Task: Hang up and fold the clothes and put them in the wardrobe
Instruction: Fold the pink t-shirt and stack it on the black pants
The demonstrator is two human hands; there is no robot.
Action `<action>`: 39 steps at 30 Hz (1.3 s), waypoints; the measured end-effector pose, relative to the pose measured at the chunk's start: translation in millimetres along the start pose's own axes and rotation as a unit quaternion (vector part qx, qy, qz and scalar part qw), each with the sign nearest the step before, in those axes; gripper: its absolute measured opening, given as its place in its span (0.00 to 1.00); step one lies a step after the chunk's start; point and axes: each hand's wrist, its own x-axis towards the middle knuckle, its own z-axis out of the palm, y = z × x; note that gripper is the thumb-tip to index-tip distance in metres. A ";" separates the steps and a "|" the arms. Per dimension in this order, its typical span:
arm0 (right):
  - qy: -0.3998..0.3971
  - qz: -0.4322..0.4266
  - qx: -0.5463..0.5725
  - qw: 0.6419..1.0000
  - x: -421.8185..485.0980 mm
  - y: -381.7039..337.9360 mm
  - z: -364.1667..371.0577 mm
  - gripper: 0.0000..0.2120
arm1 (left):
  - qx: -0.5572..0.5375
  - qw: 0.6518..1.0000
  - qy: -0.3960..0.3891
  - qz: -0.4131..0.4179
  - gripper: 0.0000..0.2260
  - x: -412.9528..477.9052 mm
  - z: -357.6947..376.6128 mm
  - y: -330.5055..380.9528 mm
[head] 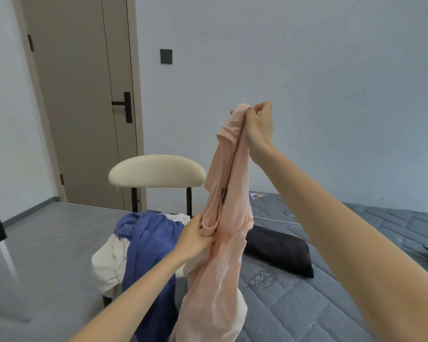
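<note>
I hold the pink garment (223, 230) up in the air just right of the chair (156, 171), where it hangs long and bunched. My right hand (258, 127) pinches its top end, thumb and fingers curled round the cloth, higher than the chair's cream backrest. My left hand (195, 239) grips a looped hem lower down, about level with the chair's seat. A blue garment (148, 243) and a white garment (109, 262) lie draped over that seat. Right of the chair is the grey quilted bed (307, 304) with a black pillow (279, 250) on it. Behind the chair stands a door (84, 95).
</note>
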 end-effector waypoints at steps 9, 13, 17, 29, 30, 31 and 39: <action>0.089 0.026 -0.104 0.990 11.5 24.4 -72.4 0.03 | -0.073 0.978 0.195 -0.009 0.20 35.5 -63.2 25.7; 0.046 -0.006 -0.180 0.982 -0.9 33.3 -103.8 0.01 | -0.090 0.961 0.258 0.033 0.17 51.6 -90.2 65.2; 0.012 -0.030 -0.246 0.969 -16.3 32.0 -133.9 0.03 | -0.043 0.953 0.288 0.082 0.15 59.1 -99.0 96.1; 0.135 -0.078 -0.444 0.882 -56.3 -17.3 -224.1 0.10 | -0.057 0.920 0.296 0.251 0.15 53.7 -76.1 181.6; 0.153 -0.078 -0.438 0.883 -56.4 -28.6 -228.5 0.10 | -0.065 0.917 0.296 0.260 0.16 54.6 -76.7 194.5; 0.168 -0.073 -0.434 0.882 -56.0 -41.0 -232.1 0.10 | -0.073 0.914 0.294 0.268 0.17 55.3 -77.7 207.8; 0.309 -0.137 -0.394 0.855 -66.3 -139.4 -251.1 0.27 | -0.153 0.893 0.281 0.315 0.21 47.7 -91.1 297.1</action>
